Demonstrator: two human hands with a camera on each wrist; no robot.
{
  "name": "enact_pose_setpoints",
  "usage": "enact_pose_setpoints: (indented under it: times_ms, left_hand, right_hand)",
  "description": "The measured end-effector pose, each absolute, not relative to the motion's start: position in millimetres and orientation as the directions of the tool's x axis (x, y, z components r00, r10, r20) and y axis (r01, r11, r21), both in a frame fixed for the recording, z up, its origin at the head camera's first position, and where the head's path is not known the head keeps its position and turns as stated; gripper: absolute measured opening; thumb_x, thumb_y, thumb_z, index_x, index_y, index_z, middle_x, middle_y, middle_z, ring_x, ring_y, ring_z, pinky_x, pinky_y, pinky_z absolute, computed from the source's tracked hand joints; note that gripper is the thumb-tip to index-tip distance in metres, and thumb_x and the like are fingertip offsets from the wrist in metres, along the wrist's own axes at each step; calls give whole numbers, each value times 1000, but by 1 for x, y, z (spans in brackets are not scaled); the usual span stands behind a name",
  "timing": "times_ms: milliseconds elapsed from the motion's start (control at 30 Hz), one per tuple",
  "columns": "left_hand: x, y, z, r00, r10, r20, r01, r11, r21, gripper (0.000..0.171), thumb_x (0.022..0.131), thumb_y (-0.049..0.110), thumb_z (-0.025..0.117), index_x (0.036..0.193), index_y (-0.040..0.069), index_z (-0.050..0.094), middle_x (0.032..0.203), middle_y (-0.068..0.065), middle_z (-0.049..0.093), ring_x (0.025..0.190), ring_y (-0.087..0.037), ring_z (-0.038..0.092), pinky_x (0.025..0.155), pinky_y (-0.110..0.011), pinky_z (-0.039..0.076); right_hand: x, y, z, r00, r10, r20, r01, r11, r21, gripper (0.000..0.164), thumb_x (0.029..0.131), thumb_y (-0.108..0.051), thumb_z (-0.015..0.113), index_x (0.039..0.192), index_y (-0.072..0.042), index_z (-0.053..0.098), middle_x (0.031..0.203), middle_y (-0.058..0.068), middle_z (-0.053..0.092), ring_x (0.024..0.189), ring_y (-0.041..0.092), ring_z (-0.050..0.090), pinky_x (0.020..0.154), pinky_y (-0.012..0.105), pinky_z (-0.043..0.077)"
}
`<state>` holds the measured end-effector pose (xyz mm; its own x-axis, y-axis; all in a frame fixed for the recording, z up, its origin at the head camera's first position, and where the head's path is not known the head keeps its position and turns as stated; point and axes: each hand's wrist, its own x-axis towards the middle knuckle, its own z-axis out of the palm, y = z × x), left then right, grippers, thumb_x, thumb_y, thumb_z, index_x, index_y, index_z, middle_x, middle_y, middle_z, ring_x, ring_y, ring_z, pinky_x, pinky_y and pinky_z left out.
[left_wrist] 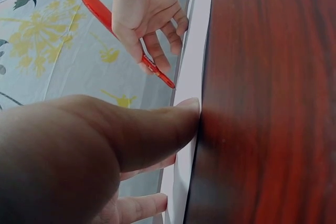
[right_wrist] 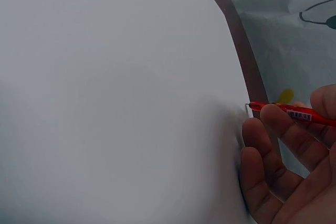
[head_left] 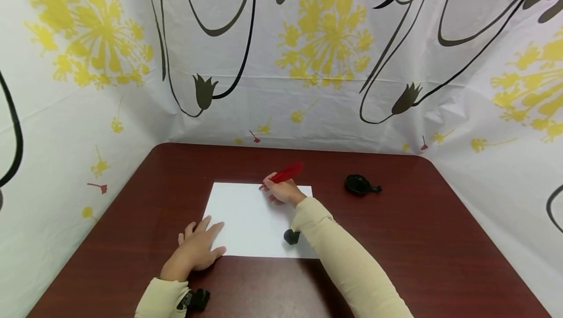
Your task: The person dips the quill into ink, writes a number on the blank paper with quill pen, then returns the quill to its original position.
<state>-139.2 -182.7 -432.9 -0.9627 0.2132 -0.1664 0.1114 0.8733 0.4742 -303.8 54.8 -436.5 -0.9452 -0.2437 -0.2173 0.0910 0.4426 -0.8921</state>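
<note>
A white sheet of paper [head_left: 250, 225] lies on the dark red-brown table. My right hand [head_left: 283, 192] pinches a red feather-shaped pen [head_left: 288, 172] near the sheet's far edge, its broad end slanting up to the right. In the right wrist view, the pen's red barrel [right_wrist: 299, 114] carries a barcode label, and a short dark line shows at its tip; whether this is ink or nib I cannot tell. With fingers spread, my left hand [head_left: 198, 247] rests on the sheet's near left corner. Its thumb [left_wrist: 163, 124] lies along the paper's near edge.
A small black dish with a short handle [head_left: 359, 184] stands on the table [head_left: 418, 240] right of the paper. Patterned white cloth [head_left: 264, 64] hangs behind the table and along both sides. Black wrist cameras [head_left: 292, 236] sit at both sleeves.
</note>
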Motion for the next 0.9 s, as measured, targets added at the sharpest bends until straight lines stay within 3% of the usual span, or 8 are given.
enact_pose_setpoints:
  times_ms: [900]
  left_hand:
    - [-140, -185, -437, -963, 211, -165, 119, 889, 443, 59, 92, 28, 66, 146, 14, 45, 154, -26, 23, 132, -59, 18, 98, -76, 14]
  right_hand:
    - [-303, 48, -435, -950, -232, -210, 82, 462, -883, 17, 98, -30, 55, 103, -16, 64, 95, 4, 69, 68, 22, 65, 55, 33, 51]
